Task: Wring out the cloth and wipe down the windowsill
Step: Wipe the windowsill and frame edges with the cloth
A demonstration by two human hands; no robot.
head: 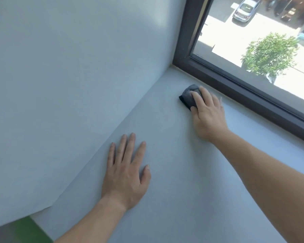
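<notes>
A small dark grey cloth, bunched up, lies on the pale grey windowsill near its far left corner, close to the window frame. My right hand presses flat on the cloth with straight fingers, covering its right part. My left hand rests flat on the sill nearer to me, fingers spread, next to the side wall, holding nothing.
A dark window frame runs along the sill's far edge, with glass above it. A pale side wall bounds the sill on the left. A strip of green floor shows below the sill's near left edge.
</notes>
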